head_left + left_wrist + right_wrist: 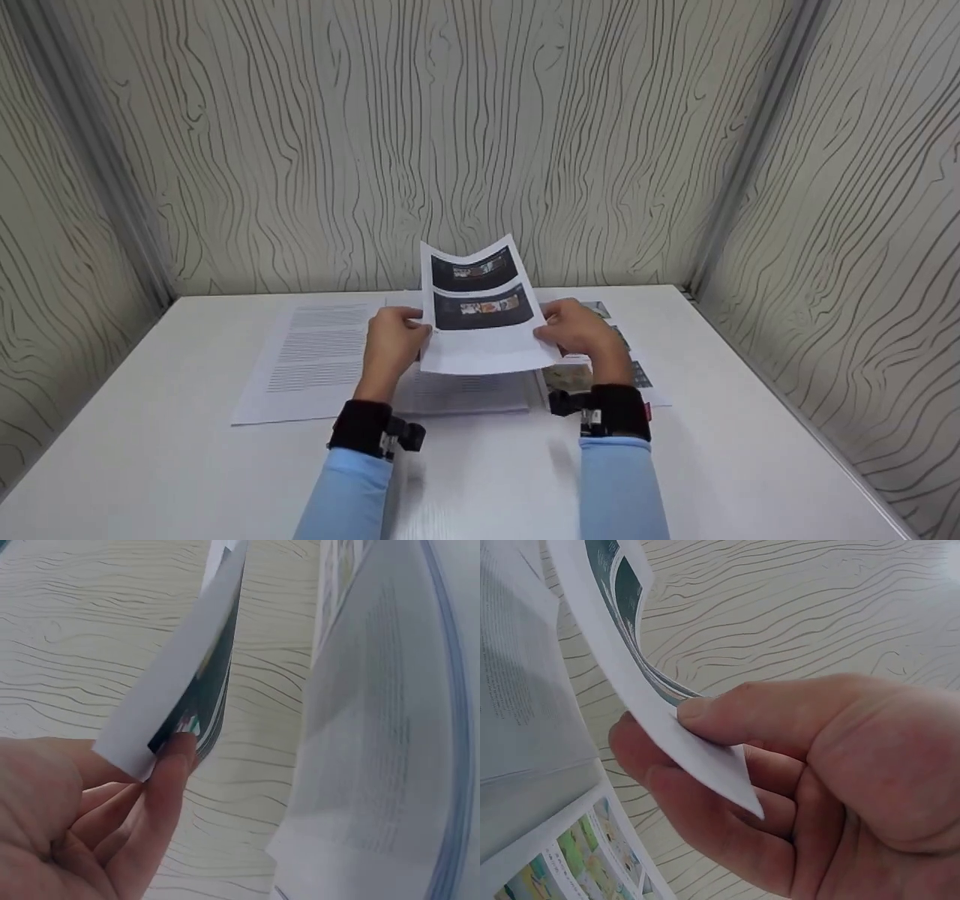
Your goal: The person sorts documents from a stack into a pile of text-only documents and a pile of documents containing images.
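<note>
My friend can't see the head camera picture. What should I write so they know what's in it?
A person's left hand and right hand hold up a curved sheet printed with two dark pictures, above a white table. Text pages lie at left and middle, and colour-printed paper at right. Behind is a wall with wavy wood-grain lines.

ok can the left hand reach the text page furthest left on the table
Probably, but only after loosening its grip: the left hand pinches the raised printout. The way looks free: nothing covers the left of the text page.
</note>
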`<state>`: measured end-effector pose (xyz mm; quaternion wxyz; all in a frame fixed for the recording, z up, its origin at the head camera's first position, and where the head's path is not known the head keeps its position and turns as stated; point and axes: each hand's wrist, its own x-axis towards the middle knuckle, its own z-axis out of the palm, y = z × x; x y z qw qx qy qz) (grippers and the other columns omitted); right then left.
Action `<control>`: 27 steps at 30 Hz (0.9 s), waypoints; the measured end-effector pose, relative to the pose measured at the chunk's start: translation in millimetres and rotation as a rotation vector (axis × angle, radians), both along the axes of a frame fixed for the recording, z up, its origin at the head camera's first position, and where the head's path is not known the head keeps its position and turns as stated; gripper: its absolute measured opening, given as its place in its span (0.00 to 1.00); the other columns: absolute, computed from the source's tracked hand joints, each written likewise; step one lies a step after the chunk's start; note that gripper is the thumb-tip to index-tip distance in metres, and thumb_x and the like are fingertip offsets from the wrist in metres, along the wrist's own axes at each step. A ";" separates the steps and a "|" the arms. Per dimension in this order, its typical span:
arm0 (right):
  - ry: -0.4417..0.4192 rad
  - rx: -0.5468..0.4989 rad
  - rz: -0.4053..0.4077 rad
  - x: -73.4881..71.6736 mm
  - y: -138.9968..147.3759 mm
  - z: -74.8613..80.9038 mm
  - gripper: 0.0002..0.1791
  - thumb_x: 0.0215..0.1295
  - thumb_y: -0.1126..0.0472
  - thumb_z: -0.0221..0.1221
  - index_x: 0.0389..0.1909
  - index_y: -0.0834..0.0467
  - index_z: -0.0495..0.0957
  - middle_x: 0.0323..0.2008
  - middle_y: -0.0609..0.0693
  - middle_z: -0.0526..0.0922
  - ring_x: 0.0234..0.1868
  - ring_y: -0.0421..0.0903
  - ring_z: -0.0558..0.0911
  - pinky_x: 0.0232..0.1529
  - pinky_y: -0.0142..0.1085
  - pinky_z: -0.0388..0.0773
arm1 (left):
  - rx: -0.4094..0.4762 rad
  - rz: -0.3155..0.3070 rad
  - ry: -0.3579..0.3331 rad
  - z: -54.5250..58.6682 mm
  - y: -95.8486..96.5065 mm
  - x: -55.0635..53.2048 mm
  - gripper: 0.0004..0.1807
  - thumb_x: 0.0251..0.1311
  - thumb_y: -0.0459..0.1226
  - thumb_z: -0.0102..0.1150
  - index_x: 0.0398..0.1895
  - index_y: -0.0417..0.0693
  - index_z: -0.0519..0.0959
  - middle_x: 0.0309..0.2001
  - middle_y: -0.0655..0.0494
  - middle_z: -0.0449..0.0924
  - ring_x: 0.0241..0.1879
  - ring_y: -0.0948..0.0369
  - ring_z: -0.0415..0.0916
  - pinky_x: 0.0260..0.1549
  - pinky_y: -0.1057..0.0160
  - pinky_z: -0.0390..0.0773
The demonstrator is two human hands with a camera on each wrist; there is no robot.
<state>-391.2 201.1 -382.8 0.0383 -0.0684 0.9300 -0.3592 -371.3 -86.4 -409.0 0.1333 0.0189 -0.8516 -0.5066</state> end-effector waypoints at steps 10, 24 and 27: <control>0.051 -0.060 -0.094 16.2 34.6 16.5 0.24 0.67 0.58 0.60 0.61 0.63 0.75 0.56 0.62 0.79 0.46 0.53 0.79 0.39 0.41 0.77 | 0.099 -0.023 0.118 21.6 30.0 15.5 0.16 0.59 0.32 0.64 0.51 0.36 0.83 0.32 0.49 0.86 0.22 0.61 0.83 0.21 0.65 0.81; 0.163 -0.305 -0.368 39.2 97.3 14.1 0.26 0.69 0.58 0.54 0.64 0.67 0.71 0.54 0.63 0.80 0.46 0.48 0.81 0.41 0.33 0.77 | 0.351 -0.070 0.155 5.8 125.6 18.0 0.22 0.60 0.29 0.61 0.58 0.34 0.78 0.32 0.51 0.84 0.23 0.63 0.80 0.21 0.65 0.79; 0.154 -0.341 -0.435 39.6 108.0 9.1 0.27 0.69 0.58 0.53 0.64 0.69 0.71 0.55 0.64 0.79 0.46 0.48 0.80 0.39 0.32 0.77 | 0.325 -0.170 0.087 -3.7 141.8 18.3 0.28 0.59 0.27 0.59 0.65 0.34 0.72 0.43 0.47 0.83 0.34 0.61 0.83 0.30 0.66 0.81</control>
